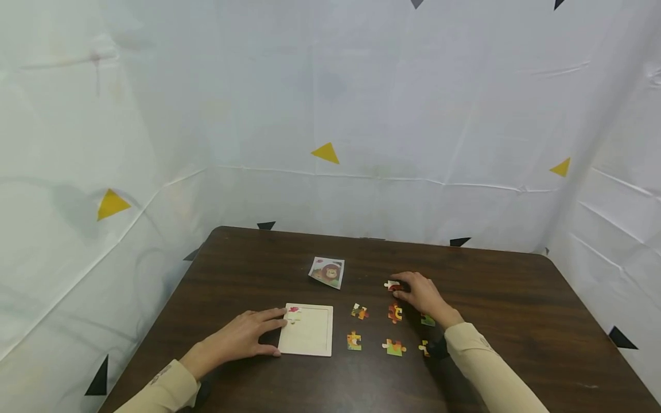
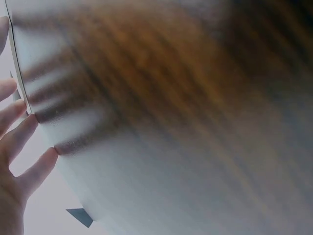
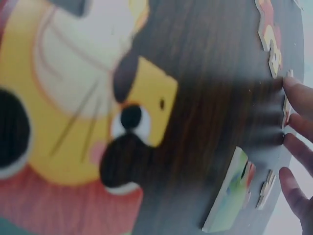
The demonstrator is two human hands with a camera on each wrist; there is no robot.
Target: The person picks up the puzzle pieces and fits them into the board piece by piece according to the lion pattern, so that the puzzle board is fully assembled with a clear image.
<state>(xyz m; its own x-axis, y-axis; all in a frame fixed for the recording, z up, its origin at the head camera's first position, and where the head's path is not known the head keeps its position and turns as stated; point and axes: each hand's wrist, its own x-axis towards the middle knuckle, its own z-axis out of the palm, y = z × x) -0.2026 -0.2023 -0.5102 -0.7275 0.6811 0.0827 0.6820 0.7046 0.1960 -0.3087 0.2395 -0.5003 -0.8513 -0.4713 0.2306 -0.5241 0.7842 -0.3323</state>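
currently, on the dark table [image 1: 496, 321], a pale square tray [image 1: 306, 349] with a shallow recess, and in its far left corner one pink-marked piece [image 1: 294, 311]. along the tray's left edge, left hand [image 1: 242, 334], fingers straight and spread wide, tips at the rim. farther right, right hand [image 1: 423, 293], fingers narrowed about a white-and-red piece [image 1: 392, 285], thumb on one side; cannot tell whether raised or flat. loose on the table, between tray and right sleeve [image 1: 488, 367]: an orange-and-white piece [image 1: 360, 311], a red-and-yellow piece [image 1: 395, 313], a green piece [image 1: 427, 320]; nearer, a yellow-and-orange piece [image 1: 354, 341], a green-and-orange piece [image 1: 395, 347] and a small yellow piece [image 1: 424, 348], partly covered. beyond the tray, a lion picture card [image 1: 327, 272], set askew.

from the left wrist, all five digits, against three in the head view, but of the tray only a thin edge. from the right wrist, a close yellow face print with whiskers [image 3: 78, 98], blurred, and just beside the fingers a further piece [image 3: 265, 190], apparently behind the hand in the head view.
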